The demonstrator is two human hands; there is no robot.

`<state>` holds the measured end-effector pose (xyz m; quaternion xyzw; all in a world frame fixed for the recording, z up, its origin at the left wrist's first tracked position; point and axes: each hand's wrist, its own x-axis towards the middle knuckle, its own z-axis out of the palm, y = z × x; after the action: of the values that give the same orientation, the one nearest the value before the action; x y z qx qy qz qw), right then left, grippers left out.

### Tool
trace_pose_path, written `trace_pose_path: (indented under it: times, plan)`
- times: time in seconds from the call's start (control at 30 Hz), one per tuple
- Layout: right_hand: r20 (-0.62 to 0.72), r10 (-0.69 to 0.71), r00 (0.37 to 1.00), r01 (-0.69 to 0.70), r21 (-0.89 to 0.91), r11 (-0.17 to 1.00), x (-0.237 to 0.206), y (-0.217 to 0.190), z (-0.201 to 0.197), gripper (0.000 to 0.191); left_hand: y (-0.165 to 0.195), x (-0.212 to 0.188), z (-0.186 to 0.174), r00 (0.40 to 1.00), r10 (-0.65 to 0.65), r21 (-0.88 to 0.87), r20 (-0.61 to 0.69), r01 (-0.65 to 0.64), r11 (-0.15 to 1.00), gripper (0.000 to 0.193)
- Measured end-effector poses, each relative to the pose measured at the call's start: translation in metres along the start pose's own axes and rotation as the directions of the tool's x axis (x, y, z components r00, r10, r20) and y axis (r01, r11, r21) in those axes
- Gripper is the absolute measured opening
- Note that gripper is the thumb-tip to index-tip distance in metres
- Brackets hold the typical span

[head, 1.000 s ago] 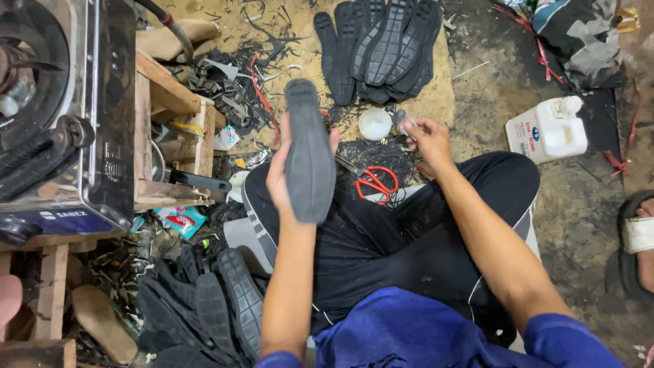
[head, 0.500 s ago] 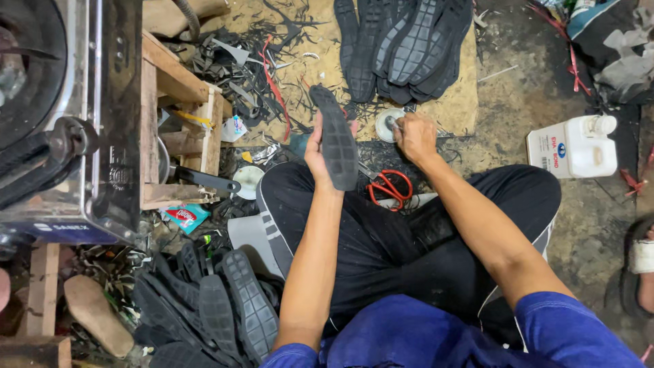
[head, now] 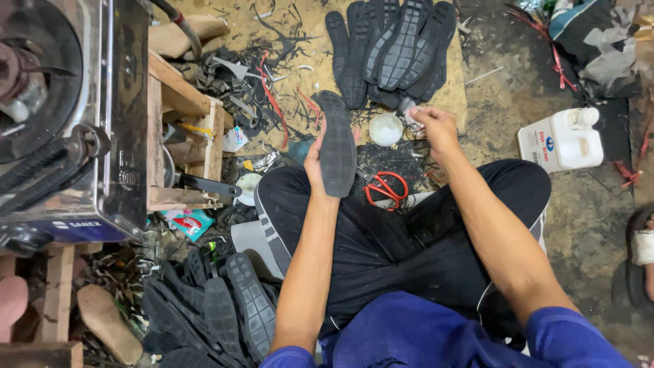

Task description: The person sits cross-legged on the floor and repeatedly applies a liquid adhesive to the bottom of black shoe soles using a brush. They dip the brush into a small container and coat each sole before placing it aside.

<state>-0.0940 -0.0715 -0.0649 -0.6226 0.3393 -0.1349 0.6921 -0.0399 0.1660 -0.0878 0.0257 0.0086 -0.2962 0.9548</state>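
Above the lap, the left hand (head: 315,158) grips a black ridged rubber shoe sole (head: 338,144) upright. Further right, the right hand (head: 436,124) pinches a small grey brush (head: 409,109) beside a round white tub (head: 386,129). Black offcuts crowd the dirt floor (head: 497,88).

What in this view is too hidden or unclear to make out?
- Right hand: it closes on a small object by the white cup; the fingers cover it, so its kind is unclear.
- Cup contents: too small to tell.
- Sole in the left hand: only one face shows; its other face is turned away.
- Machine: cut off by the left edge.
- Scissors: blades partly hidden behind the sole.
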Motion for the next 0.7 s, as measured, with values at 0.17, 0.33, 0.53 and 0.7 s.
trace_pose_path:
  times: [0.17, 0.33, 0.53, 0.7]
  plan:
    - [0.093, -0.263, 0.960, 0.252, 0.111, 0.961, -0.060, -0.037, -0.022, 0.016, -0.019, -0.027, 0.026, 0.982, -0.068, 0.051, 0.175, 0.060, 0.997, 0.058]
    - [0.079, -0.481, 0.873, 0.487, -0.089, 0.869, -0.094, -0.046, -0.027, 0.019, -0.053, -0.061, 0.054, 1.000, -0.020, 0.053, 0.008, 0.019, 0.998, 0.059]
    - [0.098, -0.460, 0.883, 0.462, -0.363, 0.809, -0.042, -0.017, -0.020, 0.019, -0.039, -0.093, 0.071, 0.997, 0.054, 0.074, -0.053, -0.050, 0.996, 0.059]
    - [0.112, -0.481, 0.870, 0.460, -0.536, 0.707, -0.021, 0.007, -0.001, 0.024, -0.014, -0.099, 0.056, 0.999, 0.014, 0.005, 0.050, -0.014, 1.000, 0.060]
